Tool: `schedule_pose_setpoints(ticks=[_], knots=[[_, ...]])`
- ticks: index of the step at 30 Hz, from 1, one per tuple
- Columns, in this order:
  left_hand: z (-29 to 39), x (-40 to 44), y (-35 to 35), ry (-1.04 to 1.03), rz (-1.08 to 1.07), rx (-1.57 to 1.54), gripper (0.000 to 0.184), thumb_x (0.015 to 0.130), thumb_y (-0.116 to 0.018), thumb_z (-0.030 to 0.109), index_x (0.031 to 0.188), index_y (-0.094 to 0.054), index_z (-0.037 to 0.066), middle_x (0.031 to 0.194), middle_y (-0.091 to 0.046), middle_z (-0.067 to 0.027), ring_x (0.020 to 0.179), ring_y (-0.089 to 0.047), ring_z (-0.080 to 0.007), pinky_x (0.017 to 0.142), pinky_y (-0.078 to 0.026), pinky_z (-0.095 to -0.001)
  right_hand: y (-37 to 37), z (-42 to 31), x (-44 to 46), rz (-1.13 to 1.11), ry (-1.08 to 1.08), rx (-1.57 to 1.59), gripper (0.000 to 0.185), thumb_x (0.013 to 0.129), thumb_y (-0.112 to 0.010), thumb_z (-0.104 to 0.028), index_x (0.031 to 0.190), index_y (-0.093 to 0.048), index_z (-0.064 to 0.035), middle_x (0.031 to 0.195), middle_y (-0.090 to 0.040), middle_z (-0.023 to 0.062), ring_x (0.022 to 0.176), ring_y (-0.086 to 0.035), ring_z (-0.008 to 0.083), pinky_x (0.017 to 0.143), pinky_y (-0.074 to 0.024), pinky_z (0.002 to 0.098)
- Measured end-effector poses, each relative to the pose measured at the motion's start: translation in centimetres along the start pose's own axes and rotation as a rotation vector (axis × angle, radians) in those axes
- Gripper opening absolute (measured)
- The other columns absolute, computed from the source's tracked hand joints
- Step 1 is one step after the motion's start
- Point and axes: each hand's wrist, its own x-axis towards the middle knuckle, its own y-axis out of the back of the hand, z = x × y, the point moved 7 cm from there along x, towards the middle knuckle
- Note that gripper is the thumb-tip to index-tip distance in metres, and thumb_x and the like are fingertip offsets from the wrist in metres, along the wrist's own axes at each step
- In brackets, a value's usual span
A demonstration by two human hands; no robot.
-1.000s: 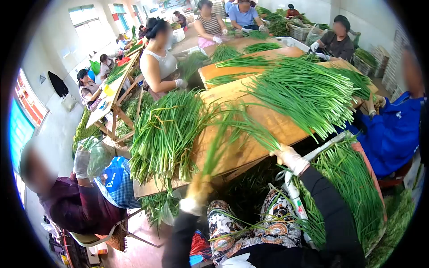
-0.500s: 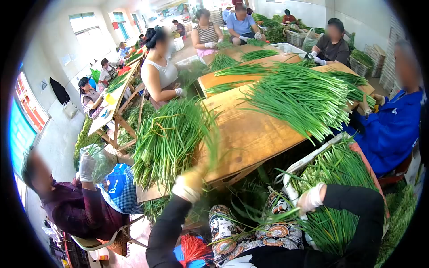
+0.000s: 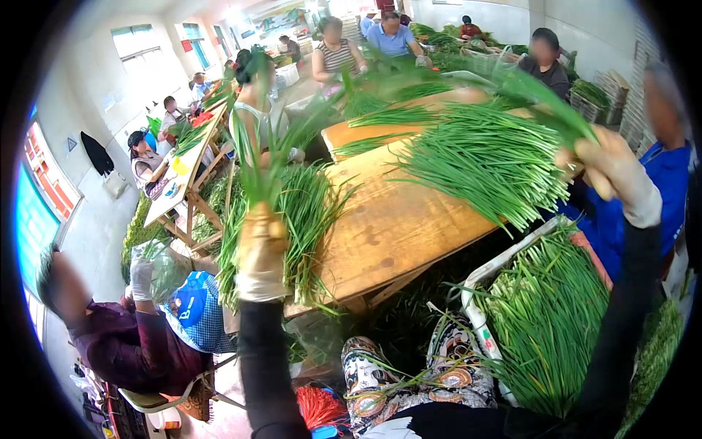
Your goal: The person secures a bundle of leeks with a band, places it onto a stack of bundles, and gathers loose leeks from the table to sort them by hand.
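My gloved left hand [image 3: 262, 245] is closed around a bunch of garlic chives [image 3: 259, 172], the leaves fanning upward. Behind it, a pile of chives [image 3: 311, 219] lies on the near left corner of the wooden table [image 3: 395, 241]. Raised at the right, my gloved right hand [image 3: 614, 168] grips another bunch of chives [image 3: 548, 102], whose leaves sweep up and left in a blur. Below and left of that hand, a large pile of chives [image 3: 482, 157] rests on the table with its pale stem ends to the right.
Beside my right knee stands a white-rimmed crate [image 3: 479, 322] full of chives. A person in blue [image 3: 621, 227] sits close on the right, another in dark purple [image 3: 131, 344] on the left. Red ties [image 3: 320, 407] lie by my left leg. Several people work farther back.
Both hands have risen from near my lap: the left up and left over the pile, the right up to the table's right side. Each now holds chives up in the air.
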Motion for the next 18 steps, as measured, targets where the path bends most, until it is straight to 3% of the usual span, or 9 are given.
schedule_pose_setpoints(ticks=[4, 8, 10, 11, 12, 13, 15, 16, 18], knots=[[-9.7, -1.1, -6.4, 0.052, -0.064, 0.029, 0.027, 0.085, -0.047, 0.039, 0.08, -0.046, 0.012, 0.057, -0.04, 0.0047, 0.047, -0.037, -0.0056, 0.042, -0.033, -0.0204, -2.8, -0.6, 5.1, 0.161, 0.132, 0.302, 0.031, 0.087, -0.047, -0.029, 0.107, -0.052, -0.0062, 0.052, -0.041, -0.0086, 0.039, -0.032, -0.0003, 0.034, -0.0229, 0.0151], [-23.7, -7.0, -11.9, 0.582, 0.078, -0.749, 0.03, 0.086, -0.044, 0.038, 0.085, -0.048, 0.008, 0.066, -0.053, -0.0023, 0.052, -0.046, -0.01, 0.05, -0.041, -0.0245, -14.0, 8.4, 10.5, 0.272, -0.097, 0.724, 0.023, 0.086, -0.048, -0.028, 0.097, -0.053, -0.0088, 0.055, -0.043, -0.0068, 0.046, -0.038, 0.0044, 0.042, -0.0302, 0.0178], [-25.5, -10.6, -13.4, 0.797, 0.096, -0.716, 0.033, 0.088, -0.04, 0.038, 0.096, -0.049, 0.007, 0.082, -0.06, -0.0058, 0.06, -0.054, -0.013, 0.054, -0.044, -0.0244, -20.0, 11.1, 10.2, 0.2, -0.025, 0.361, 0.021, 0.086, -0.044, -0.021, 0.094, -0.048, -0.0015, 0.075, -0.055, 0.0068, 0.057, -0.051, 0.0165, 0.049, -0.0415, 0.0287], [-26.8, -11.8, -13.4, 0.807, -0.084, -0.714, 0.03, 0.087, -0.043, 0.033, 0.103, -0.05, 0.009, 0.085, -0.061, -0.0051, 0.07, -0.057, -0.015, 0.065, -0.046, -0.0275, -23.6, 14.9, 10.1, 0.084, -0.207, 0.215, 0.028, 0.084, -0.048, -0.025, 0.098, -0.047, -0.0005, 0.08, -0.055, 0.0103, 0.063, -0.053, 0.0212, 0.054, -0.0429, 0.0323], [-27.7, -13.4, -12.5, 0.889, -0.007, -0.603, 0.035, 0.085, -0.046, 0.038, 0.111, -0.048, 0.015, 0.101, -0.057, -0.004, 0.088, -0.053, -0.0167, 0.079, -0.041, -0.0365, -26.2, 18.4, 9.3, -0.031, -0.388, 0.067, 0.036, 0.082, -0.051, -0.028, 0.103, -0.047, 0.0005, 0.084, -0.056, 0.0138, 0.069, -0.055, 0.0258, 0.059, -0.0443, 0.0358], [-27.3, -14.3, -12.0, 0.944, -0.102, -0.541, 0.039, 0.083, -0.049, 0.04, 0.114, -0.045, 0.017, 0.109, -0.053, -0.0034, 0.097, -0.048, -0.0178, 0.084, -0.035, -0.0404, -27.3, 19.9, 8.3, -0.036, -0.395, 0.074, 0.036, 0.082, -0.051, -0.028, 0.103, -0.047, 0.0005, 0.084, -0.056, 0.0138, 0.069, -0.055, 0.0258, 0.059, -0.0443, 0.0358], [-27.3, -15.6, -10.1, 1.048, -0.193, -0.466, 0.052, 0.078, -0.056, 0.042, 0.122, -0.039, 0.021, 0.128, -0.038, -0.0025, 0.112, -0.037, -0.0196, 0.091, -0.024, -0.0467, -25.7, 17.9, 6.8, 0.254, -0.117, -0.537, 0.049, 0.078, -0.054, -0.035, 0.114, -0.044, -0.0022, 0.091, -0.055, 0.0182, 0.081, -0.054, 0.0311, 0.067, -0.0439, 0.0384], [-27.4, -15.6, -8.7, 1.037, -0.219, -0.397, 0.053, 0.078, -0.057, 0.039, 0.124, -0.037, 0.02, 0.126, -0.041, -0.0025, 0.11, -0.039, -0.0197, 0.091, -0.024, -0.0454, -24.8, 16.4, 5.7, 0.362, -0.101, -0.751, 0.052, 0.079, -0.053, -0.034, 0.119, -0.041, -0.0037, 0.091, -0.054, 0.0179, 0.085, -0.052, 0.0306, 0.071, -0.0431, 0.0374], [-26.4, -15.2, -7.2, 0.977, -0.223, -0.241, 0.054, 0.078, -0.058, 0.037, 0.124, -0.037, 0.018, 0.123, -0.045, -0.002, 0.111, -0.038, -0.0182, 0.09, -0.024, -0.0454, -24.6, 13.7, 4.3, 0.359, 0.043, -0.655, 0.046, 0.08, -0.051, -0.033, 0.116, -0.043, -0.005, 0.087, -0.054, 0.0172, 0.083, -0.052, 0.0297, 0.071, -0.0433, 0.0369]])
